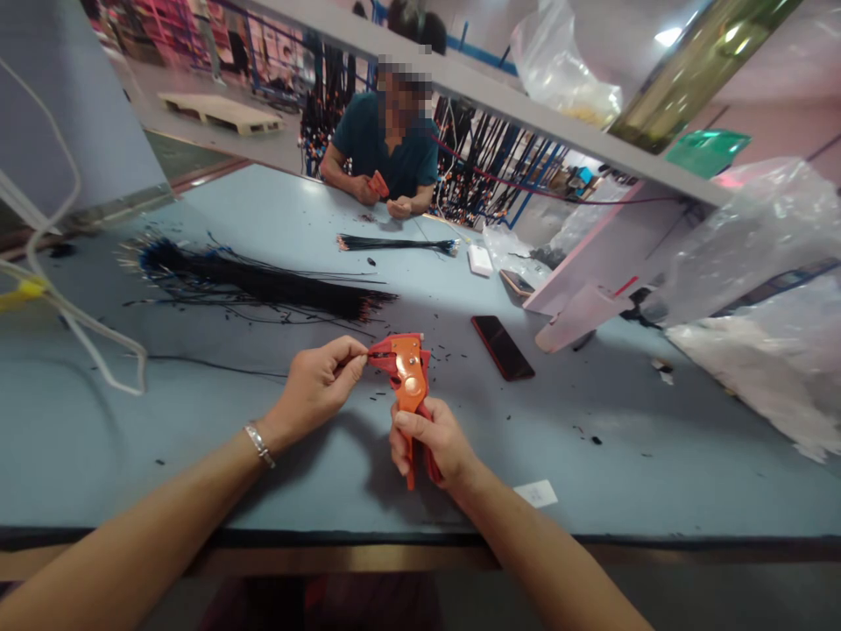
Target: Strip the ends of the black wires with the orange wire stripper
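Observation:
My right hand (430,438) is wrapped round the handles of an orange and red wire stripper (411,377), which stands tilted above the table. At the stripper's red jaws, my left hand (327,377) pinches the end of a thin black wire (216,364); the wire trails left across the tabletop. The fingertips touch or nearly touch the jaws, and the wire's tip is hidden there. Beyond my hands lies a thick bundle of black wires (263,280) with blue and pale ends at its left and reddish ends at its right.
A phone (503,348) lies right of the stripper on the blue-grey table (263,491), with a white label (536,493) nearer me. Across the table, a person (387,149) holds a red tool behind a smaller wire bundle (398,244). White cables (85,333) hang left; plastic bags (755,307) lie right.

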A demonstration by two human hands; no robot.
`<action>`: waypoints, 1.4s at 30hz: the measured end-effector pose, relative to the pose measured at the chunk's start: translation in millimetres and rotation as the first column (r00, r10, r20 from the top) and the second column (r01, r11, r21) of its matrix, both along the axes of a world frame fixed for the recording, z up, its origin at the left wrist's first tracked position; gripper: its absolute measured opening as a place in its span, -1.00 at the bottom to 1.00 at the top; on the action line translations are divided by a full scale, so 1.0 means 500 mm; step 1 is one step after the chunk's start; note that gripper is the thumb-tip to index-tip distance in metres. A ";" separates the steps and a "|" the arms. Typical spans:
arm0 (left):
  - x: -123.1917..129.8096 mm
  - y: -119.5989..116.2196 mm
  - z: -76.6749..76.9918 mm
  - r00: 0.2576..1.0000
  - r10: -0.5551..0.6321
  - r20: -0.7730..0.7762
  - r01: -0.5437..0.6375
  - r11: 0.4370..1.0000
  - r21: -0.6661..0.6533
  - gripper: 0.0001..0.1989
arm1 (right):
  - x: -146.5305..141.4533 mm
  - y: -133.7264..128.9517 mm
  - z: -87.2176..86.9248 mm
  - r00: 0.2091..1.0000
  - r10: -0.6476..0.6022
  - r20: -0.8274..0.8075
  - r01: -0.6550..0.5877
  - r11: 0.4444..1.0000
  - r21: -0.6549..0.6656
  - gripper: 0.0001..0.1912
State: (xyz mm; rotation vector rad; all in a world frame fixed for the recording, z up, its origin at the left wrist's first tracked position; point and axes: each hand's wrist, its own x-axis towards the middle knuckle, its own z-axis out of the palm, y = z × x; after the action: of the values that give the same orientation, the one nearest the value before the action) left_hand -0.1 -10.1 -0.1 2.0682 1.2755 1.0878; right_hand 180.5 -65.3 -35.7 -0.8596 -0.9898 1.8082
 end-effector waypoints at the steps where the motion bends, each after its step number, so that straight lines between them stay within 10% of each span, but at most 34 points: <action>1: 0.001 0.000 -0.001 1.000 -0.002 -0.004 0.002 1.000 -0.004 -0.75 | 0.001 -0.001 0.000 1.000 -0.006 -0.006 0.006 1.000 -0.026 -0.63; 6: -0.009 0.013 -0.002 0.999 0.028 0.018 -0.027 0.999 -0.040 -0.77 | 0.031 0.013 0.005 0.996 -0.040 -0.075 0.030 0.992 -0.126 -0.67; 11: -0.019 0.033 0.000 0.968 0.219 0.118 -0.213 0.975 -0.069 -0.79 | 0.080 0.041 0.026 0.921 -0.330 -0.208 0.302 0.941 -0.155 -0.75; 21: -0.017 0.029 -0.002 0.982 0.171 0.076 -0.165 0.984 -0.072 -0.78 | 0.029 0.011 0.016 0.989 0.118 -0.091 -0.122 0.991 -0.048 -0.64; 42: 0.004 0.004 0.009 0.996 0.086 0.004 -0.086 0.994 -0.061 -0.79 | 0.025 0.002 0.010 0.995 0.094 -0.020 -0.095 0.995 -0.018 -0.59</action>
State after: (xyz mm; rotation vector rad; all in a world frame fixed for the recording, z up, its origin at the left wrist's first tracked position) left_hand 1.9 -7.9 4.3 1.9801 1.3885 1.0784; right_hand 193.2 -64.2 -30.8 -0.8173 -1.0179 1.9047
